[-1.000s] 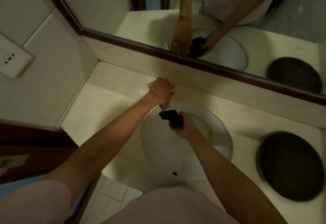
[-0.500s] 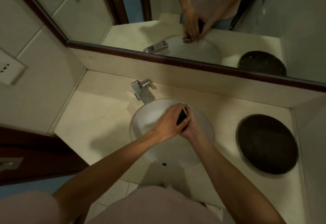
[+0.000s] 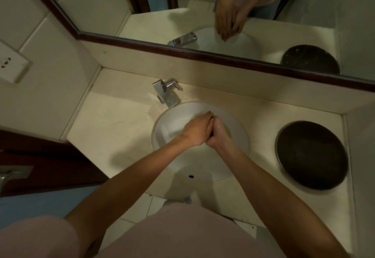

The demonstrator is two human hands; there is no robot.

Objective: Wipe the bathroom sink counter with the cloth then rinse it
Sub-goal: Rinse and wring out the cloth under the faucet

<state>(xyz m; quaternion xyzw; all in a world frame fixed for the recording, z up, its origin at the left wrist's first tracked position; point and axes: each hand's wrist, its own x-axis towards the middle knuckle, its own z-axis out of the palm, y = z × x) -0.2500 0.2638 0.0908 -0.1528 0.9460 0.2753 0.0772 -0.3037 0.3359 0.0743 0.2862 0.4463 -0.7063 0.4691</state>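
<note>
Pressing together over the round white basin [image 3: 162, 134], left hand [image 3: 197, 129] and right hand [image 3: 218, 134], palms closing tight around the cloth [image 3: 211, 134]. Showing only as a thin dark sliver in the seam between the two hands, the rest hidden, so texture impossible to tell. Glistening wet along the right knuckles. Hovering above the smooth, glossy ceramic bowl, with a small dark overflow hole [image 3: 191, 176] near its front edge. Sitting behind the basin on the pale, matte stone desk [image 3: 113, 127]: a boxy chrome tap [image 3: 166, 93], square-edged and shiny, spout angling toward the bowl. Lying flush in the desk well to the right, a dark, flat, circular lid [image 3: 311, 155] with a thin rim. Running along the back, a mirror [image 3: 203, 10] framed in dark polished wood, doubling the clasped hands and tap.
</note>
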